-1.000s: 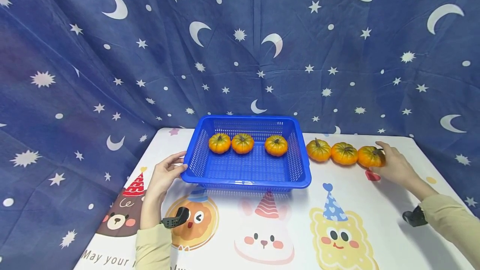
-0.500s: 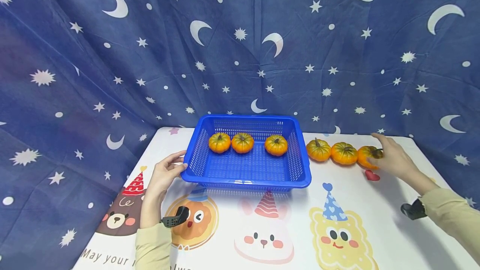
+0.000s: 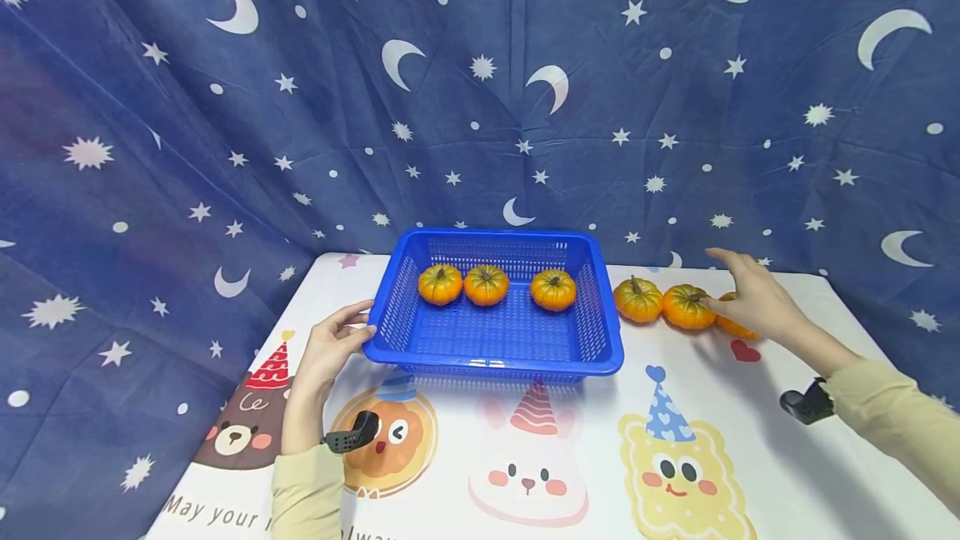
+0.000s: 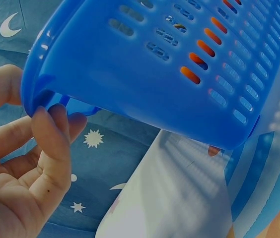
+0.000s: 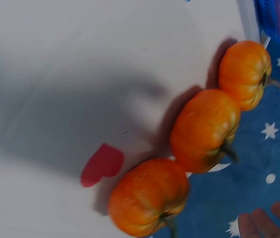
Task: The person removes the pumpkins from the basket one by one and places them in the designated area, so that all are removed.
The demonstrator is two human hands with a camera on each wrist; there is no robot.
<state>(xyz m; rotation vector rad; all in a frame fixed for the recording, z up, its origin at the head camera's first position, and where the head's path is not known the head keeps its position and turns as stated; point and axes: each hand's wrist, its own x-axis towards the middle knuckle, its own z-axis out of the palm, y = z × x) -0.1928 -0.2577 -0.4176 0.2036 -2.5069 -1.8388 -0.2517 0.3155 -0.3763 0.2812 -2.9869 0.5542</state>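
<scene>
The two hands are well apart. The left hand grips the blue plastic basket at its left end, thumb and fingers closed on the rim. The basket stands on a white printed tablecloth, close to the far edge, and holds three mini pumpkins: the left pumpkin and the centre pumpkin sit side by side, while the right pumpkin sits apart from them, nearer the right wall.

Outside that wall, three more mini pumpkins lie in a touching row: the inner pumpkin just beside the basket, the middle pumpkin, and the outer pumpkin, which the right hand partly hides from the head camera. That hand hovers over the outer end of the row, thumb and forefinger spread wide, holding nothing (its fingertips look clear of the pumpkins in the right wrist view). A printed red heart shows on the cloth beside the outer pumpkin. Behind everything hangs a dark blue curtain with white moons and stars.
</scene>
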